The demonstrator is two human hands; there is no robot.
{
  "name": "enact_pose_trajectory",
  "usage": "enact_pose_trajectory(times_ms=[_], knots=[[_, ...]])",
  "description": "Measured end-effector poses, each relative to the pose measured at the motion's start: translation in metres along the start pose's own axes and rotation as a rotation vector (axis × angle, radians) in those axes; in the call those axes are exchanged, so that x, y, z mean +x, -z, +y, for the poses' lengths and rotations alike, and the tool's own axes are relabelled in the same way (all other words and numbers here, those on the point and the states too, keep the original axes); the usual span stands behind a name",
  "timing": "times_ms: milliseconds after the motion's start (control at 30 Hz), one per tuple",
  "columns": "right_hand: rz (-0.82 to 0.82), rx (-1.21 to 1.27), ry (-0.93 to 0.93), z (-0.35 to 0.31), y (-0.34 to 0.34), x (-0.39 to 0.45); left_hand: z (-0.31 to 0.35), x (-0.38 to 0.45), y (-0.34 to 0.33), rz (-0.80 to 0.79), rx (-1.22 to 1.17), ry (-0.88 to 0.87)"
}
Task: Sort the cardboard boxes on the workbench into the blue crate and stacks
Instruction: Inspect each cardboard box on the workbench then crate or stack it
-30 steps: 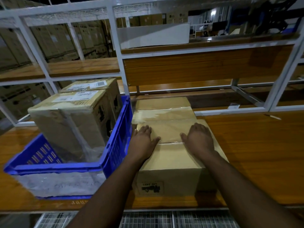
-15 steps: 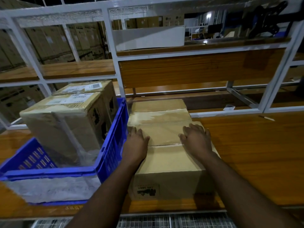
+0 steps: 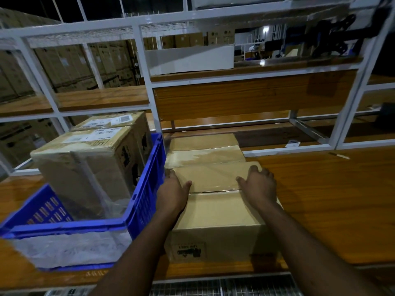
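**Boxes readied for sorting at warehouse bench**

A wooden workbench [image 3: 320, 199] framed by white racking [image 3: 145, 82] is shown under dim light; a blue crate [image 3: 147, 189] at its left is seen loaded with two tall cardboard boxes [image 3: 85, 167], one behind the other; just beside the crate's right wall, a near box [image 3: 215, 212] is set at the bench's front edge, with a taped box [image 3: 205, 152] directly behind it; the left hand [image 3: 173, 193] is laid flat on the near box's left top edge, fingers straight, nothing clasped; the right hand [image 3: 259, 184] is spread on its right side, fingers reaching toward the far edge, no firm hold made. The box could be dragged over the front edge, or jammed against the crate wall, since little gap is left and grip is judged weak.
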State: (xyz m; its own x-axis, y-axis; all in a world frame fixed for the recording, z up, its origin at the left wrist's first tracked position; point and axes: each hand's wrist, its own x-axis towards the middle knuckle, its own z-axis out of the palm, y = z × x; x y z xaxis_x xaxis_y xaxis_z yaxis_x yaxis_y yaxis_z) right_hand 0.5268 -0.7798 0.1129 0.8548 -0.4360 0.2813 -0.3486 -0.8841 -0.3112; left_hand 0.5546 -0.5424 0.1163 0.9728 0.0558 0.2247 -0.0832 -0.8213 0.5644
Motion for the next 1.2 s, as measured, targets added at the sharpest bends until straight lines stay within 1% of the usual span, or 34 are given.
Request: enact_pose_trajectory(times_ms=[200,267,400,467,533,700,867,933,967,1033,1100,1133,1200], knots=[[0.184,0.221,0.005,0.008,0.016,-0.026,0.0,-0.036,0.02,0.171,-0.204,-0.126],[0.251,0.287,-0.014,0.007,0.026,-0.033,0.005,-0.042,0.03,0.245,-0.231,-0.116],[0.433,0.335,-0.046,-0.005,0.058,-0.039,0.015,-0.039,0.057,0.378,-0.261,-0.054],[0.476,0.373,-0.045,-0.012,0.072,-0.041,0.02,-0.04,0.07,0.428,-0.271,-0.038],[0.475,0.41,-0.028,-0.014,0.078,-0.042,0.022,-0.046,0.077,0.455,-0.281,-0.035],[0.426,0.431,-0.047,-0.007,0.059,-0.052,0.008,-0.065,0.063,0.405,-0.327,-0.047],[0.4,0.41,-0.091,-0.002,0.046,-0.062,-0.004,-0.071,0.052,0.375,-0.296,-0.043],[0.416,0.363,-0.08,-0.003,0.048,-0.063,-0.005,-0.069,0.052,0.368,-0.251,-0.055],[0.44,0.316,-0.053,-0.004,0.049,-0.062,-0.004,-0.066,0.053,0.367,-0.21,-0.068],[0.477,0.22,0.07,-0.01,0.05,-0.057,0.002,-0.059,0.054,0.349,-0.129,-0.138],[0.418,0.212,0.21,-0.019,0.051,-0.052,0.013,-0.053,0.056,0.277,-0.082,-0.253],[0.375,0.224,0.252,-0.024,0.052,-0.05,0.019,-0.052,0.057,0.231,-0.056,-0.315],[0.335,0.237,0.274,-0.032,0.053,-0.048,0.028,-0.051,0.055,0.168,-0.023,-0.388]])
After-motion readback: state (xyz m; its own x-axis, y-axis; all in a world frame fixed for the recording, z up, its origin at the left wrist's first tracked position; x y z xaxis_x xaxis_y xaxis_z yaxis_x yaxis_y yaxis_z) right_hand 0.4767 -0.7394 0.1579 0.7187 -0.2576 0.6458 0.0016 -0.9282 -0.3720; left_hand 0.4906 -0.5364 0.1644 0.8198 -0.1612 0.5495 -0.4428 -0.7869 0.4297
